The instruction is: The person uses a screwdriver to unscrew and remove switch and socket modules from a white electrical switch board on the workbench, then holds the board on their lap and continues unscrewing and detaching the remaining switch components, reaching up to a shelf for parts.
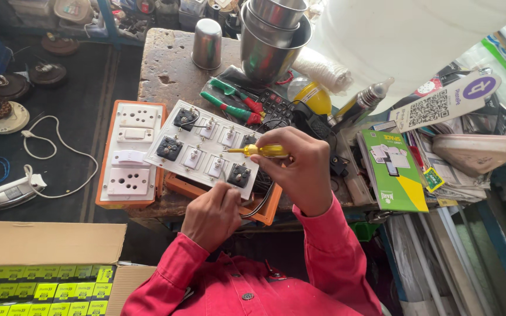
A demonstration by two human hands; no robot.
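The stiff, light switch plate (203, 149), at the worktop's front edge, is gripped by the left hand (212, 215); the right hand (297, 167) is closed on a yellow screwdriver (259, 151).

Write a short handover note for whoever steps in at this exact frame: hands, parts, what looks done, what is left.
Left hand: grips the near edge of the white switch plate, which lies back side up, tilted over an orange box.
Right hand: holds a yellow screwdriver, tip at a terminal near the plate's middle.
A second switch board lies face up to the left; pliers lie behind.
Done: switches and sockets sit in the plate, some black wires attached.
Left: whether the screws are tight cannot be told; the plate is not yet closed onto its box.
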